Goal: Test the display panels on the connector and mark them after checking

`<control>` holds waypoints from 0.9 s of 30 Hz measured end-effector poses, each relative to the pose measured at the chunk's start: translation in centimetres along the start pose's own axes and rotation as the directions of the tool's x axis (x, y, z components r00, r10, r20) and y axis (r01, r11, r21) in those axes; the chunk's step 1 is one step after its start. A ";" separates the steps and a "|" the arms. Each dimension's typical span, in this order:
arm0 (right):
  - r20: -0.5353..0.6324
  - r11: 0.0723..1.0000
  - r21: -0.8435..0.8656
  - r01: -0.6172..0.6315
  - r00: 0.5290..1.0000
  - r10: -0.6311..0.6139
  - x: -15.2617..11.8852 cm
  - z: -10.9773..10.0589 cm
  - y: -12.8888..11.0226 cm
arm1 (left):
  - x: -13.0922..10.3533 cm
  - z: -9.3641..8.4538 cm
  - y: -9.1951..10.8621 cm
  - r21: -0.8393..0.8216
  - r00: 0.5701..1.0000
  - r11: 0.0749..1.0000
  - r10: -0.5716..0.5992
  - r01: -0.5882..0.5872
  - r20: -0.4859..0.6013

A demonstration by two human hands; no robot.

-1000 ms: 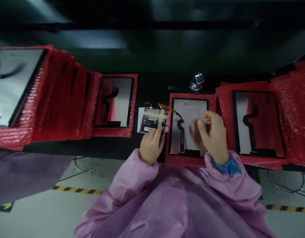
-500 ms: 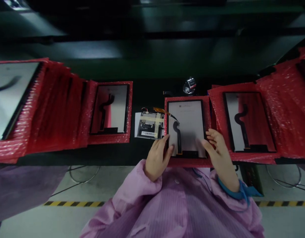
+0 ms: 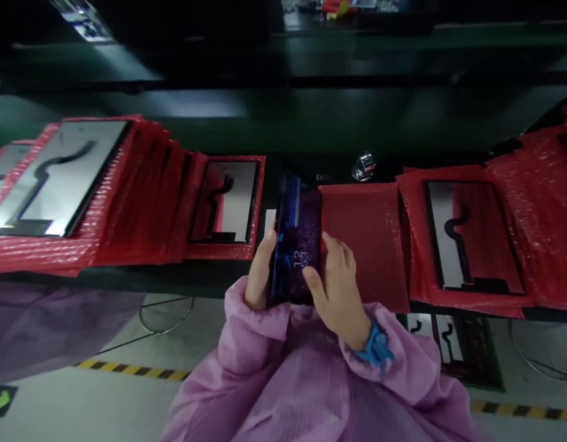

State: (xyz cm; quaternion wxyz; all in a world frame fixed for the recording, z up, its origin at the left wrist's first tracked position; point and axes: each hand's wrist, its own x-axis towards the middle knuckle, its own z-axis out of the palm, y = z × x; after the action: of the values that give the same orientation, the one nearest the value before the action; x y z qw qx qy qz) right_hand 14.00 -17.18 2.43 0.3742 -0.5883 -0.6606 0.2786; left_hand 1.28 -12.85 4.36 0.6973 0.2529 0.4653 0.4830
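A display panel [image 3: 296,230] is tilted up in front of me, its lit screen showing a blue picture and the digits 12 and 53 turned sideways. My left hand [image 3: 260,270] grips the panel's left edge, fingers hidden behind it. At the right edge is my right hand [image 3: 339,288], thumb over the screen and index finger along the side, closed on that edge. Just right of the panel lies a red bubble bag [image 3: 363,245] with nothing on top. The panel covers most of the white-edged part [image 3: 270,216] behind it.
On the left, a panel on a red bag [image 3: 228,202] lies beside a leaning row of red bags [image 3: 145,196]. Another panel [image 3: 472,236] rests on bags at right. A shiny round metal piece [image 3: 363,167] stands behind. The bench's front edge is near my body.
The panel has left the red bag and moved left. Its pale back faced up before; now the lit screen faces me. My right hand has moved left with it.
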 end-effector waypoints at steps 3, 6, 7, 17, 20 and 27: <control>0.096 0.997 -0.044 0.061 0.994 -0.057 0.0 2.1 0.4 | 0.1 -0.9 0.9 -0.081 0.993 0.993 -0.098 0.092 -0.072; 0.143 0.967 0.144 0.211 0.962 -0.231 -0.3 2.2 0.4 | 0.8 -1.9 1.6 -0.107 0.989 0.990 -0.104 0.093 -0.107; 0.122 0.967 0.171 0.188 0.970 -0.210 -0.3 2.1 0.6 | 1.0 -2.2 1.7 -0.109 0.988 0.989 -0.115 0.103 -0.108; 0.151 0.981 0.135 -0.142 0.981 0.121 0.4 0.6 2.9 | 2.1 -4.9 1.0 0.270 0.995 0.958 0.100 -0.098 0.003; 0.057 0.999 -0.033 -0.041 0.997 0.043 0.6 -0.1 2.2 | 3.2 -3.7 0.1 0.383 0.972 0.894 0.220 -0.232 0.075; -0.106 0.984 -0.174 0.032 0.993 -0.051 0.8 -3.2 3.1 | 6.0 -1.1 -2.3 0.339 0.961 0.903 0.213 -0.263 0.177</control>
State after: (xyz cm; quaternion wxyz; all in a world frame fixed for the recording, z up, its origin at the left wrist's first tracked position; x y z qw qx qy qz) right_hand 18.37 -16.12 1.84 0.3638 -0.6188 -0.6727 0.1797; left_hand 1.94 -8.49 -0.41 0.6049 0.4634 0.4627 0.4530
